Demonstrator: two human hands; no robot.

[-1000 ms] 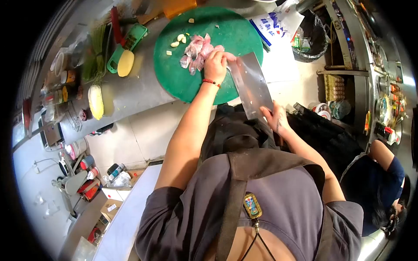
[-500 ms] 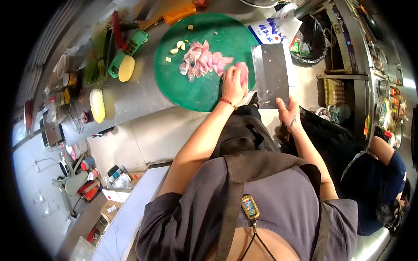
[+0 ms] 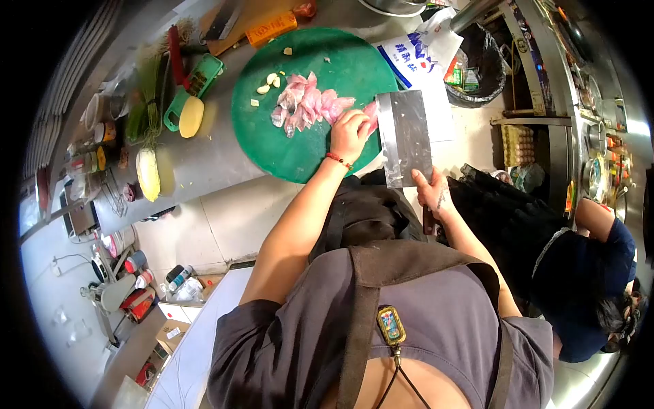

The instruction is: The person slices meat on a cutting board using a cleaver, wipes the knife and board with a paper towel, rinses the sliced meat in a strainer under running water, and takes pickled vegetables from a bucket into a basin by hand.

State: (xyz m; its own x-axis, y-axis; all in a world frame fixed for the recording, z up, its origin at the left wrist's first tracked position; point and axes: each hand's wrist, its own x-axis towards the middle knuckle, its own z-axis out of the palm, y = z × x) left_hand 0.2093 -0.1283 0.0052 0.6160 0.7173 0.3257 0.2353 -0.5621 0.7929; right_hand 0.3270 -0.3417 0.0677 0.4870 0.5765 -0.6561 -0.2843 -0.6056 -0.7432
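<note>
On the round green cutting board (image 3: 272, 146), my left hand (image 3: 349, 138) presses curled fingers over a raw pink fish fillet (image 3: 371, 116). A beaded red bracelet circles that wrist. My right hand (image 3: 430, 191) grips a broad cleaver (image 3: 407, 136) by its handle, the thumb near the blade's heel. The blade reaches over the board's right edge, close beside the fillet and covering part of it. Thin fish slices (image 3: 306, 102), some with silvery skin, lie in a heap left of my left hand. Garlic cloves (image 3: 266, 86) sit just beyond them.
A peeled potato (image 3: 191, 117) and a green grater (image 3: 204, 75) lie on the steel counter, left of the board. Nearby are a corn cob (image 3: 147, 174) and green stalks. Right of the board are a printed bag (image 3: 429, 51) and a lined bin (image 3: 487, 68). Another person (image 3: 579, 286) is at right.
The cleaver has moved left, from beside the board to right against the fillet. My left hand still holds the fillet, fingers more curled. The view has shifted slightly.
</note>
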